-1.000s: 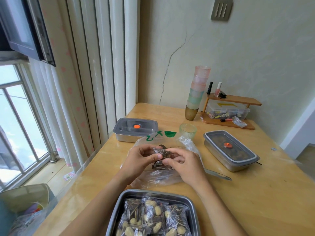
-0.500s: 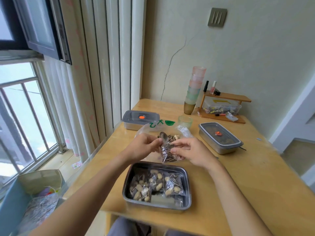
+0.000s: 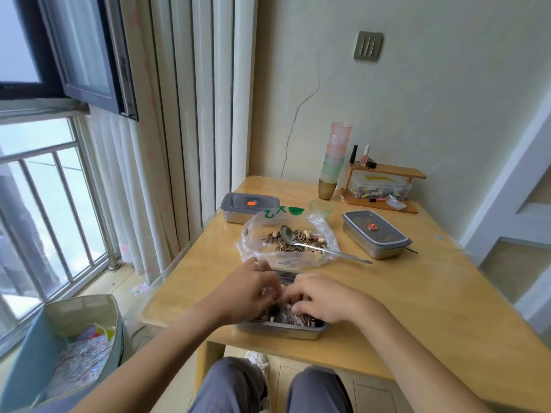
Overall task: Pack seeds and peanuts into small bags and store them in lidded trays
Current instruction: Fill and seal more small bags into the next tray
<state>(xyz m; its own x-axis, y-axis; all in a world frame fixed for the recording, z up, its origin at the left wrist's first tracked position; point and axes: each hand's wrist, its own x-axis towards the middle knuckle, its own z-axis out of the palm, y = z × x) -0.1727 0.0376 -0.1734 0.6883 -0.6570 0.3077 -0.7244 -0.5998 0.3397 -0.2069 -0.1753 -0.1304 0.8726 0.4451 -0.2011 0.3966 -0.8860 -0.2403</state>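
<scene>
I'm leaning over the wooden tabletop (image 3: 417, 293), which is running up into the corner of the room, curtains hanging along its left edge. Lying open at the middle of it is the clear plastic bag (image 3: 286, 242), a loose pile of seeds and peanuts (image 3: 298, 241) sitting inside and a metal spoon (image 3: 316, 244) resting across the pile, its handle pointing toward the right edge. Toward the far left edge a lidded tray (image 3: 250, 207) is standing shut, and another lidded tray (image 3: 375, 238) is standing shut toward the right edge. At the near edge the open steel tray (image 3: 283, 330) is sitting right in front of me, holding small filled bags (image 3: 286, 317). Both of my hands are down in it: my left hand (image 3: 247, 293) is curling over the tray's left part, my right hand (image 3: 325, 299) is curling over its right part, and the fingers (image 3: 298, 308) are pressing down among the packed bags. The motion is blurring them, so I cannot tell whether either hand is actually gripping a bag. At the far corner a stack of coloured cups (image 3: 335, 158) is standing beside a little wooden shelf (image 3: 384, 186).
</scene>
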